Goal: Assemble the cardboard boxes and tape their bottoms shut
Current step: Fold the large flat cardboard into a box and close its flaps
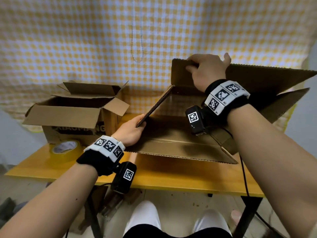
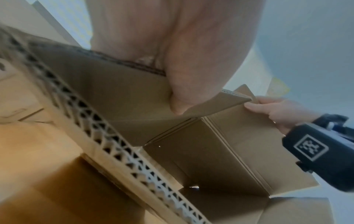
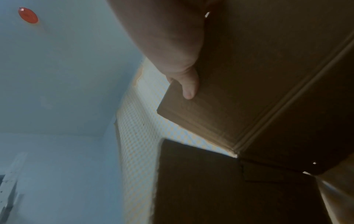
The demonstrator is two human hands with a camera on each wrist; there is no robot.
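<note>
A large brown cardboard box (image 1: 180, 134) lies open toward me on the right half of the yellow table (image 1: 171, 177), flaps spread. My left hand (image 1: 135, 127) grips the near end of its left flap (image 1: 159, 102), thumb on the inner face; that thumb shows in the left wrist view on the box flap (image 2: 124, 94). My right hand (image 1: 199, 66) holds the top edge of the upright far flap (image 1: 178, 73), fingers curled over it; one finger lies on that flap (image 3: 191, 115) in the right wrist view. The box's bottom is hidden.
A second box (image 1: 73, 115) printed with black letters stands at the table's left, top flaps open. A yellowish tape roll (image 1: 65, 148) lies in front of it near the left edge. A checked cloth hangs behind. My knees are below the table's front edge.
</note>
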